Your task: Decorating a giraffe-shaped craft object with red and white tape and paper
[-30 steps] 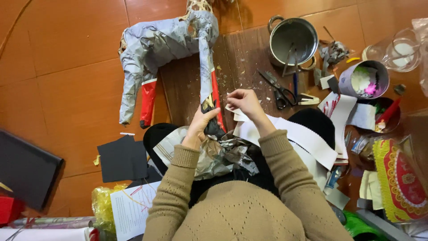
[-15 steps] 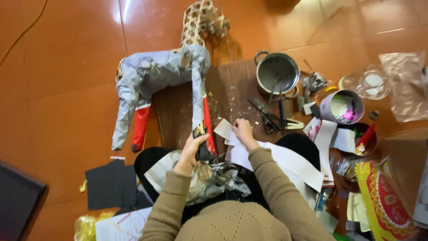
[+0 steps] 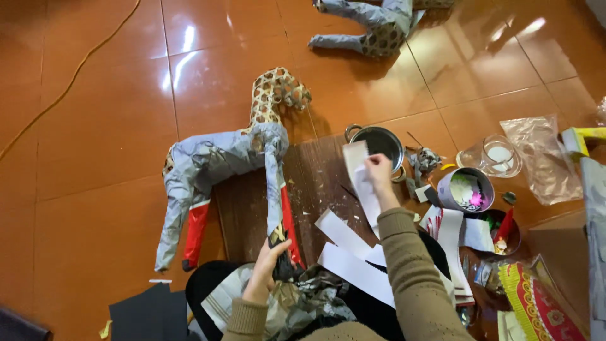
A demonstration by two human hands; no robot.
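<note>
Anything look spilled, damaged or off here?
Nothing damaged. Small paper scraps litter the dark board. The paper-covered animal figure lies on its side, neck and head bare wicker. The left hand holds its foreleg; the right hand lifts a white paper strip.

1. My left hand [image 3: 268,268] sits low, near six o'clock, fingers curled and closed, pointing up toward twelve.
2. My left forearm, in an olive knit sleeve, runs from the bottom edge up to that wrist.
3. My right hand [image 3: 380,172] is stretched forward near the centre, fingers pinched together.
4. My right arm slants from five o'clock up toward twelve, elbow almost straight, sleeve down to the wrist.
</note>
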